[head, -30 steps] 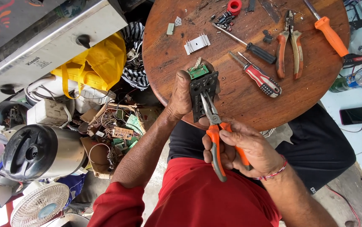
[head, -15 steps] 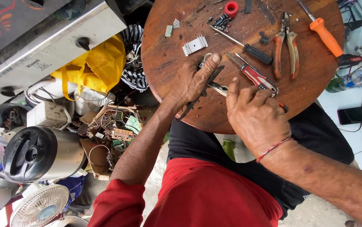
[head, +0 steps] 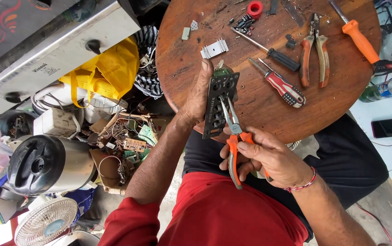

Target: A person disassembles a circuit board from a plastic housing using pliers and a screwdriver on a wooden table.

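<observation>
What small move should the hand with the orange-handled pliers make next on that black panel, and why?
Probably close the pliers on the fitting and turn or pull gently. The right hand has their thin tips at a round hole in the black panel, while the left hand holds the panel upright over the edge of the round wooden table. Whether the tips already grip something cannot be told.

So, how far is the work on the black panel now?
Done: small removed parts and a finned heat sink lie on the round table. In hand: left hand holds the black panel; right hand works orange-handled pliers on it. Left: green board remains attached.
</observation>
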